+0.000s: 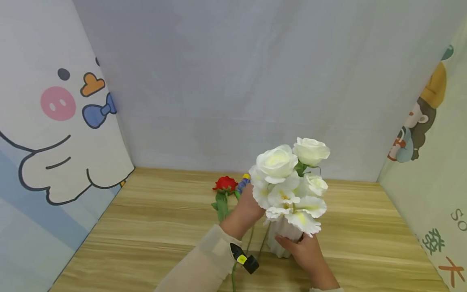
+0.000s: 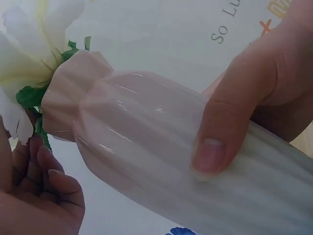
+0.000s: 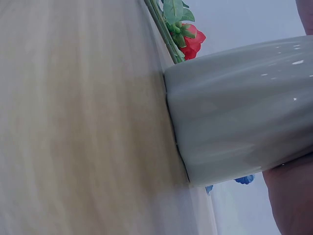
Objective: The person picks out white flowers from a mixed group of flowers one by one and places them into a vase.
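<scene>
A white ribbed vase (image 1: 282, 237) stands upright on the table, holding a bunch of white flowers (image 1: 277, 162), roses above and ruffled blooms below. My right hand (image 1: 308, 253) grips the vase's lower body, its thumb lying across the ribs in the left wrist view. Up at the pinkish vase mouth (image 2: 73, 93), my left hand (image 2: 44, 191) has its fingers curled, the tips pinching at the base of a white flower (image 2: 34, 54) by its green leaves. In the head view, petals partly cover the left hand. The vase's foot rests on the wood in the right wrist view.
Left of the vase, a red rose (image 1: 225, 183) and a blue-purple flower (image 1: 242, 184) lie on the wooden table (image 1: 164, 219), with long green stems reaching toward the front. A grey cloth (image 1: 237, 81) hangs behind, and printed panels stand at both sides.
</scene>
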Available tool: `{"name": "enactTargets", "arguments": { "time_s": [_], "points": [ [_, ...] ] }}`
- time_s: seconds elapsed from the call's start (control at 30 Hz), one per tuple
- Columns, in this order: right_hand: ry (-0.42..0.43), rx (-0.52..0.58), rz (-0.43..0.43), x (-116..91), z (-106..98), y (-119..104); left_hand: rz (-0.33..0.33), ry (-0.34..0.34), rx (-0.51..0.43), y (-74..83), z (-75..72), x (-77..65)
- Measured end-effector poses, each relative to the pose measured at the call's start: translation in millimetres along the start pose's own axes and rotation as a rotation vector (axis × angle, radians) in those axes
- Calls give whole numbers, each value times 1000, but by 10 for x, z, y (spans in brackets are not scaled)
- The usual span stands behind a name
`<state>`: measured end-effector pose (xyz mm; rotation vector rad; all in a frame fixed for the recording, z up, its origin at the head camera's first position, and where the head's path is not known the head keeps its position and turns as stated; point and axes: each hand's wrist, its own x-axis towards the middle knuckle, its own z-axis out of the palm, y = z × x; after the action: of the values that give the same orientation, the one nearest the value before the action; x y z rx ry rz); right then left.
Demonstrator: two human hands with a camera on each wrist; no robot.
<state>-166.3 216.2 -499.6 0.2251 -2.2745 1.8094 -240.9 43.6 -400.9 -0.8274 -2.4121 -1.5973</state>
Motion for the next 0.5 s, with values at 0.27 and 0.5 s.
{"name": "enactTargets", "arguments": {
  "time_s": [0.27, 0.5],
  "points": [
    [22, -32, 8, -25, 3, -29, -156, -22, -157, 20, 48, -26],
    [32, -23, 11, -16, -3, -2, -339, 1, -243, 50, 62, -63]
  ]
}}
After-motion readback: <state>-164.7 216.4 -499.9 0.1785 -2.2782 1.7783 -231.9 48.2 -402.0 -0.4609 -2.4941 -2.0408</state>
